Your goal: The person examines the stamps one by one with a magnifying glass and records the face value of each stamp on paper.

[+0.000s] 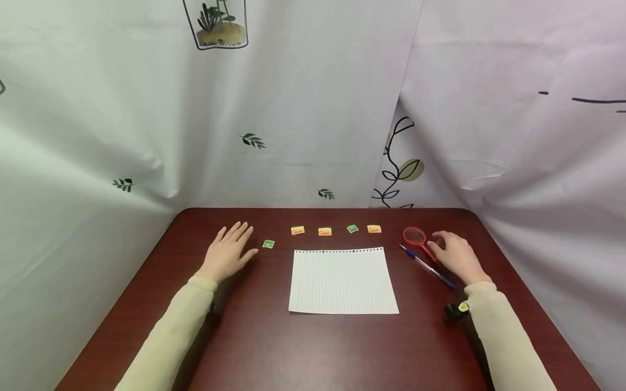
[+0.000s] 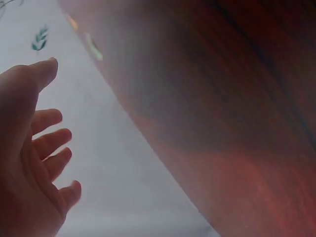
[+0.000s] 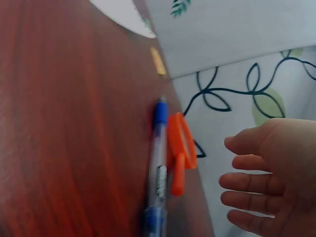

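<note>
My left hand [image 1: 227, 254] is over the left part of the table with its fingers spread, holding nothing. Just right of its thumb lies a small green stamp-like piece [image 1: 268, 244]. At the right, my empty right hand [image 1: 458, 255] has its fingers loosely bent. Close beside it lie a red magnifying glass [image 1: 414, 235] and a blue-capped clear pen [image 1: 426, 265]; the right wrist view shows the hand apart from the pen [image 3: 158, 168] and the magnifying glass [image 3: 178, 148]. Between the hands is a lined sheet of paper [image 1: 343, 282] with punched holes along its far edge.
Beyond the paper, orange pieces [image 1: 298, 231], [image 1: 325, 231], [image 1: 374, 229] and another green piece [image 1: 352, 229] form a loose row. The dark red table [image 1: 323, 353] meets a white printed curtain [image 1: 313, 108] at its back and sides.
</note>
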Demonstrator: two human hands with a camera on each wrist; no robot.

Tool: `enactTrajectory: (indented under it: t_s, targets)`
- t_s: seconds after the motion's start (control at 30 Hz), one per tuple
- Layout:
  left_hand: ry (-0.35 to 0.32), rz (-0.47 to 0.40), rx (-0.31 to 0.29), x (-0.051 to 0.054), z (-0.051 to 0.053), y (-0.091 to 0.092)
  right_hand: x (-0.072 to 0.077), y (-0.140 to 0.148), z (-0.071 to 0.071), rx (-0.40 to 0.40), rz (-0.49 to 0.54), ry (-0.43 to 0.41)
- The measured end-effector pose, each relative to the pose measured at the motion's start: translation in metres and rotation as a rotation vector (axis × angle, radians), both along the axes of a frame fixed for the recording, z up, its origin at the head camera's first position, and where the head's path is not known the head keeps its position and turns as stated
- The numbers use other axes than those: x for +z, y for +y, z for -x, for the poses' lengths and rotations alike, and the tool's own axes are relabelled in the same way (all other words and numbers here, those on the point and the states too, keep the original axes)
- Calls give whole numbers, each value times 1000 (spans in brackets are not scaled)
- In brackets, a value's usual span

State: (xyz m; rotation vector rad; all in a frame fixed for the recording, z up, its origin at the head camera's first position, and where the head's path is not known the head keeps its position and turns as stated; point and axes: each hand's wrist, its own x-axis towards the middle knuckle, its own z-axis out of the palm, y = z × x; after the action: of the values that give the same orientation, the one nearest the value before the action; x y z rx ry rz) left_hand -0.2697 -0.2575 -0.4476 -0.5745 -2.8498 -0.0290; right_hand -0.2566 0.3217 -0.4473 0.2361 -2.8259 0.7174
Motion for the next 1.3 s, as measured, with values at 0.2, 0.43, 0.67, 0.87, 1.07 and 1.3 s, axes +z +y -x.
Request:
enactTrajectory:
  t_s: [0.2, 0.43, 0.67, 0.87, 1.07, 1.3]
  targets:
    - [3, 15, -52, -11, 12, -4, -9, 0, 2, 3, -28, -78]
    - [-25, 29, -102, -15, 18, -2, -15, -2, 0, 15, -46, -128]
    - [-99, 35, -137, -17, 20, 1, -18, -1, 4, 8, -35, -143]
    - [-199, 7, -129, -20, 19, 2, -20, -3, 8, 0, -49, -156]
    - [-267, -54, -105, -21, 19, 5, -18, -5, 11, 12, -56, -171]
    - [-337, -101, -103, -21, 19, 6, -16, -7, 11, -2, -31, -198]
